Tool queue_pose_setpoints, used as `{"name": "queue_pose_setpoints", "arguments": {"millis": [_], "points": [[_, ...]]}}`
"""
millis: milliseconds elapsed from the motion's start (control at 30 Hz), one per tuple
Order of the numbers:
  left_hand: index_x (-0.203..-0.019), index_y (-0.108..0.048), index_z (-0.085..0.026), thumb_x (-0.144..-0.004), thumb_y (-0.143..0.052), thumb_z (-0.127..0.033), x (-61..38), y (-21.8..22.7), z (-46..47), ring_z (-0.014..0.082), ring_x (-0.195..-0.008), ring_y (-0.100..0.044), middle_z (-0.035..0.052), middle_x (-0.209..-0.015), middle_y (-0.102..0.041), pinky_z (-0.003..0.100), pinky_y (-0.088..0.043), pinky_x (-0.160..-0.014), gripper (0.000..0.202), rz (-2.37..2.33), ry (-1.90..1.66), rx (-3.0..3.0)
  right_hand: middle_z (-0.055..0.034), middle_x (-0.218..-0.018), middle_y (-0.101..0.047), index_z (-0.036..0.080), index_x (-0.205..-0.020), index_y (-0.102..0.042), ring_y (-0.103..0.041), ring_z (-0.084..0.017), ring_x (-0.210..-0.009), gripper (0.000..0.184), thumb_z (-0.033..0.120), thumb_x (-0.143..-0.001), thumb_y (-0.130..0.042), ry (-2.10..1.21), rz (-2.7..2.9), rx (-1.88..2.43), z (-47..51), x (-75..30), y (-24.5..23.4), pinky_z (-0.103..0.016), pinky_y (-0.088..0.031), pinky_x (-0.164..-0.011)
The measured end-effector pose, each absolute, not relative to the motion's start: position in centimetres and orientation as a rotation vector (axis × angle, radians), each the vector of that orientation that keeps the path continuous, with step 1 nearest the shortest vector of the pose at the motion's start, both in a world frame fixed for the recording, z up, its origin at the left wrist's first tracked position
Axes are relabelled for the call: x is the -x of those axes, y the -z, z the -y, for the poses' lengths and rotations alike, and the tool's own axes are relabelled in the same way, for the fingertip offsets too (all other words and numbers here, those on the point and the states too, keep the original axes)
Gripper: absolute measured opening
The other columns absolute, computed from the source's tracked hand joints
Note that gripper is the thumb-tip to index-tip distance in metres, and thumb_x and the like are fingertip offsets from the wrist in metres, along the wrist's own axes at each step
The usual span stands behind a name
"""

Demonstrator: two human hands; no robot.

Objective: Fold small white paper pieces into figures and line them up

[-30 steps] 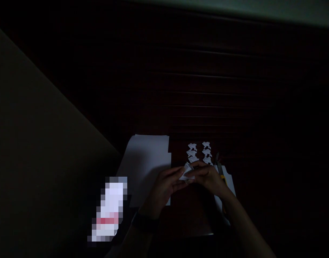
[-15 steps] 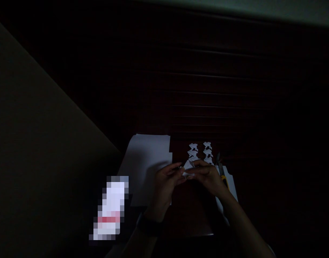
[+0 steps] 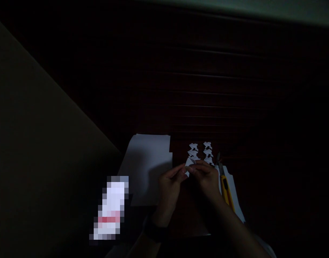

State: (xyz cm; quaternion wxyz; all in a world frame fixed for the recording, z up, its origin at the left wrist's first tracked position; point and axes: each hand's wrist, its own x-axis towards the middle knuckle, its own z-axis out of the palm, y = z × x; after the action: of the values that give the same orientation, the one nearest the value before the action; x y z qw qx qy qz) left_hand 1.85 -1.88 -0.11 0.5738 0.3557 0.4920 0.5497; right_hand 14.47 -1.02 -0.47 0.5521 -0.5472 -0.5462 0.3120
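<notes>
The small folded piece (image 3: 187, 170) pinched between the left hand (image 3: 168, 187) and the right hand (image 3: 207, 179) is thin white paper, matt and sharply creased. The little folded shapes (image 3: 200, 152) beyond it look like the same matt paper. The big sheet (image 3: 148, 161) is smooth, plain white paper with no shine. The cutter (image 3: 225, 186) has a yellow body that looks like plastic and a dull grey metal tip. The worktop (image 3: 234, 100) reads as dark reddish wood, grooved, with a faint sheen on the ridges. The wristband (image 3: 156, 231) is dark and matt; its material is lost in the gloom.
</notes>
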Motion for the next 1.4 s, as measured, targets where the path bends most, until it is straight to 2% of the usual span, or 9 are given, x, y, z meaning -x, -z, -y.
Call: {"name": "queue_pose_setpoints", "arguments": {"millis": [100, 233, 433, 800, 967, 1067, 1200, 1300, 1400], "points": [[-0.101, -0.069, -0.019, -0.078, -0.062, -0.033, -2.0, -0.1, 2.2, 0.0229, -0.093, -0.065, 0.0073, -0.104, -0.070, 0.037, -0.052, -0.085, 0.028, -1.171, -1.257, -1.004, -0.0027, -0.085, -0.064, 0.023, -0.072, -0.072, -0.060, -0.019, -0.080, 0.003, 0.026, -0.072, -0.071, -0.719, 1.237, 1.309, 1.1, -14.6, 0.6, -0.031, -0.047, -0.071], [-0.105, -0.068, -0.022, -0.077, -0.063, -0.030, -2.2, -0.5, 2.4, 0.0217, -0.102, -0.061, 0.0045, -0.108, -0.068, 0.034, -0.047, -0.093, 0.029, -1.242, -1.235, -1.192, -0.0020, -0.086, -0.064, 0.025, -0.074, -0.072, -0.060, -0.018, -0.081, 0.003, 0.024, -0.072, -0.070, -0.744, 1.190, 1.274, 1.2, -14.9, 0.5, -0.030, -0.047, -0.071], [-0.098, -0.071, -0.022, -0.077, -0.064, -0.030, -2.3, -0.5, 2.4, 0.0208, -0.096, -0.064, 0.0032, -0.101, -0.071, 0.031, -0.050, -0.088, 0.023, -1.338, -1.293, -1.189, -0.0025, -0.088, -0.064, 0.026, -0.081, -0.072, -0.060, -0.018, -0.084, 0.009, 0.025, -0.079, -0.064, -0.764, 1.241, 1.229, 1.3, -14.9, 0.1, -0.032, -0.046, -0.075], [-0.092, -0.072, -0.026, -0.081, -0.058, -0.026, -2.2, -1.0, 2.8, 0.0177, -0.087, -0.066, 0.0006, -0.093, -0.072, 0.028, -0.051, -0.081, 0.017, -1.445, -1.347, -1.311, -0.0030, -0.084, -0.065, 0.022, -0.076, -0.069, -0.060, -0.019, -0.084, 0.004, 0.024, -0.077, -0.066, -0.600, 1.261, 1.298, 1.7, -14.2, -0.3, -0.033, -0.046, -0.077], [-0.090, -0.072, -0.024, -0.080, -0.060, -0.028, -2.1, -1.1, 2.7, 0.0182, -0.086, -0.066, 0.0020, -0.092, -0.072, 0.027, -0.051, -0.079, 0.016, -1.445, -1.355, -1.249, -0.0019, -0.080, -0.064, 0.021, -0.080, -0.064, -0.059, -0.018, -0.078, 0.005, 0.025, -0.079, -0.063, -0.655, 1.204, 1.316, 1.9, -13.7, -0.1, -0.033, -0.046, -0.075], [-0.099, -0.070, -0.022, -0.077, -0.063, -0.030, -2.1, -1.0, 2.6, 0.0197, -0.087, -0.066, 0.0043, -0.095, -0.072, 0.028, -0.051, -0.080, 0.024, -1.389, -1.348, -1.149, -0.0013, -0.081, -0.062, 0.021, -0.084, -0.059, -0.058, -0.018, -0.078, 0.009, 0.026, -0.078, -0.064, -0.695, 1.134, 1.316, 1.9, -13.6, -0.1, -0.032, -0.046, -0.073], [-0.123, -0.055, -0.021, -0.074, -0.067, -0.031, -2.0, -0.8, 2.6, 0.0192, -0.081, -0.067, 0.0057, -0.088, -0.073, 0.029, -0.052, -0.077, 0.052, -1.233, -1.321, -0.933, 0.0001, -0.082, -0.056, 0.022, -0.088, -0.052, -0.055, -0.016, -0.077, 0.019, 0.024, -0.075, -0.067, -0.715, 1.076, 1.259, 1.7, -13.5, -0.3, -0.029, -0.045, -0.070], [-0.125, -0.053, -0.018, -0.070, -0.070, -0.031, -2.0, -0.7, 2.6, 0.0186, -0.078, -0.067, 0.0076, -0.087, -0.073, 0.028, -0.052, -0.074, 0.059, -1.147, -1.315, -0.796, 0.0006, -0.081, -0.053, 0.022, -0.089, -0.051, -0.053, -0.015, -0.075, 0.022, 0.025, -0.074, -0.067, -0.739, 1.072, 1.231, 1.4, -13.6, -0.5, -0.028, -0.045, -0.068], [-0.120, -0.058, -0.017, -0.067, -0.073, -0.031, -1.9, -0.7, 2.7, 0.0179, -0.077, -0.066, 0.0079, -0.086, -0.073, 0.027, -0.052, -0.073, 0.056, -1.130, -1.297, -0.739, 0.0002, -0.080, -0.054, 0.021, -0.088, -0.053, -0.054, -0.015, -0.075, 0.019, 0.025, -0.075, -0.066, -0.768, 1.106, 1.236, 1.3, -13.9, -0.7, -0.028, -0.045, -0.068]]}}
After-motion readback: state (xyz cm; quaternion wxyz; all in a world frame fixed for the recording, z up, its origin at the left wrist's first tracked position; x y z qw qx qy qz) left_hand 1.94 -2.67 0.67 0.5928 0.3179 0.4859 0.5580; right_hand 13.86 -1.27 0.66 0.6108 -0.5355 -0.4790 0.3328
